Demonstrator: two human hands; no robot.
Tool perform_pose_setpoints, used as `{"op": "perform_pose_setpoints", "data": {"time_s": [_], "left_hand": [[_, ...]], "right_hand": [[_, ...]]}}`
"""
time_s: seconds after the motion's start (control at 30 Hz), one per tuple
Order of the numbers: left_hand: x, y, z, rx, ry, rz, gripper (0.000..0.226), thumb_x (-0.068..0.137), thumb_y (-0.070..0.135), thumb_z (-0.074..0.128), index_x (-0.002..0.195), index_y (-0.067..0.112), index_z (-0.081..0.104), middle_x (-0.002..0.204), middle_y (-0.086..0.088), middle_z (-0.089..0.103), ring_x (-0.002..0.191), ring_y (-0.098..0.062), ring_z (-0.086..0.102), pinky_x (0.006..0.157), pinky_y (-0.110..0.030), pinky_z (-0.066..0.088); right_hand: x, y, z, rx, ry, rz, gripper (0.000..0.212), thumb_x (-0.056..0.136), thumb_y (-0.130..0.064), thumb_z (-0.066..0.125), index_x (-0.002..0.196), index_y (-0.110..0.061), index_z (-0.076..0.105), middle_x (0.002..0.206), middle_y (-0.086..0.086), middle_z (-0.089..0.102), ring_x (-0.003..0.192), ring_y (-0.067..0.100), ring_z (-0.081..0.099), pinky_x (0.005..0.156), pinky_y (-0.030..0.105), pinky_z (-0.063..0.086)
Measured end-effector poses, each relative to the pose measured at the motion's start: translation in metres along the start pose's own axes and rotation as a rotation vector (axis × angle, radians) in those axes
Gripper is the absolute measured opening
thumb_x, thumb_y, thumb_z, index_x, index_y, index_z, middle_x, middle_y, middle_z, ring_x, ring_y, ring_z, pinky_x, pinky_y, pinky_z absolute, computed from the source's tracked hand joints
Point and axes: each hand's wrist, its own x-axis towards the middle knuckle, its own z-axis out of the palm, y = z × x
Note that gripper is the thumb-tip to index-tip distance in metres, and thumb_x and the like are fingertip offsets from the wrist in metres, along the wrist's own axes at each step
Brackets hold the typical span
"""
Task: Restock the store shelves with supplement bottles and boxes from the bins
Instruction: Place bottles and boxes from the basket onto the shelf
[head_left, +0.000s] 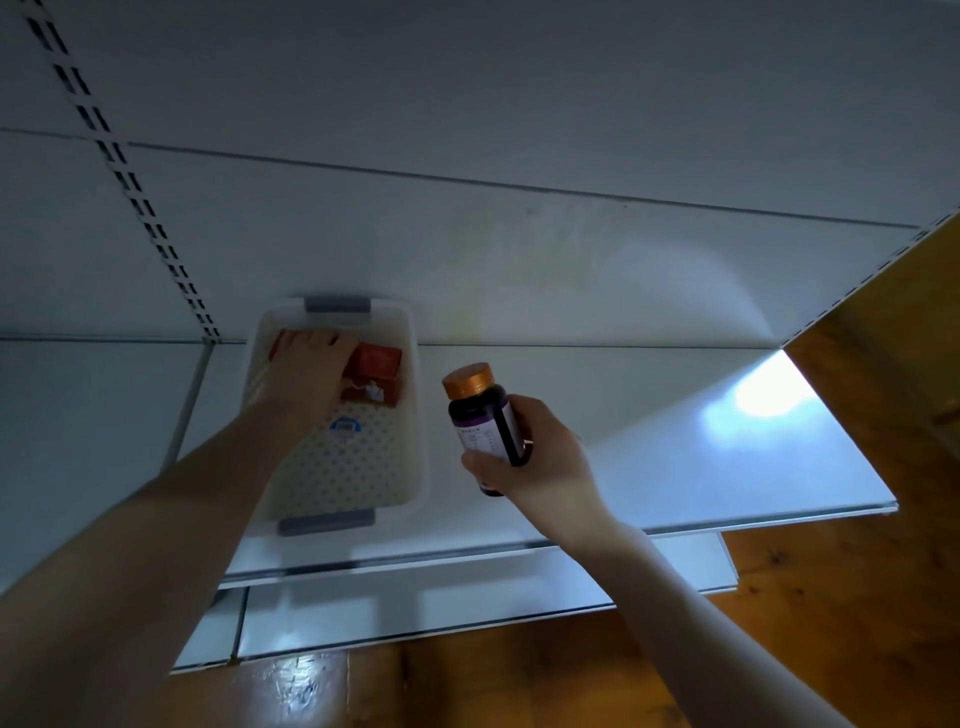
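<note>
Left hand (306, 376): you have it reached into the translucent white plastic bin (420, 426), palm down at the far end. The fingers are bent over a red cardboard box (280, 344) at the bin's far left corner. Cannot tell whether they clasp it or only rest on it.

Just right of that hand, two more red cardboard boxes (376, 361) lie together, touching each other. The bin's dotted floor nearer you is bare apart from a blue-and-white round sticker (345, 427). There are grey handle grips (326, 521) at the near and far ends.

Right hand (537, 460): your fingers and thumb are wrapped round the lower half of a dark supplement bottle (480, 415) with a purple-and-white label. It is held in the air just right of the bin, tilted slightly left. Its ribbed orange screw cap (467, 379) is on and points away from you.

The bin sits on a white metal shelf (675, 447), with its far end against the back panel. A bright patch of light (769, 397) falls on the shelf's right end. A second white shelf (415, 597) shows below, over a glossy wooden floor (779, 649). A slotted shelf upright (130, 171) runs up the back panel on the left.
</note>
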Motion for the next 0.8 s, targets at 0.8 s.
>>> {"op": "perform_pose_setpoints", "data": {"time_s": [0.8], "left_hand": [[-0.289,0.132,-0.262,-0.57,0.103,-0.17,0.053,0.077,0.031,0.073,0.121,0.006,0.059,0.095,-0.013,0.055,0.093,-0.031,0.051,0.08,-0.032,0.036]], "right_hand": [[-0.206,-0.156,-0.107,0.226,-0.097,0.164,0.054,0.077,-0.003,0.069,0.119,-0.022,0.041,0.108,0.004,0.063,0.096,0.015,0.064,0.08,0.028,0.054]]}}
